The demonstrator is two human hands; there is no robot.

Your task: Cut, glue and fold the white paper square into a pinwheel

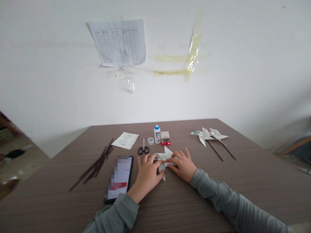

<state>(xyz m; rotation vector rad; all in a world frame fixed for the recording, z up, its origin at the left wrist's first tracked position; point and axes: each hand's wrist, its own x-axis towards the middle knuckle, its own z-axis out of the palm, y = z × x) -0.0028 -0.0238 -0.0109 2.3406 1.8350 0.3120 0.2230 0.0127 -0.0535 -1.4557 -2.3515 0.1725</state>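
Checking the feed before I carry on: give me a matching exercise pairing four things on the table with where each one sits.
Things:
1. Folded patterned paper
2. Two paper pinwheels on sticks
3. Loose dark sticks
4. Phone

Places:
A. Far right side of the table
B. Left of the phone
C. Just left of the left hand
D. Under the left hand and right hand

Pairs: 1-D, 2-A, 3-B, 4-C
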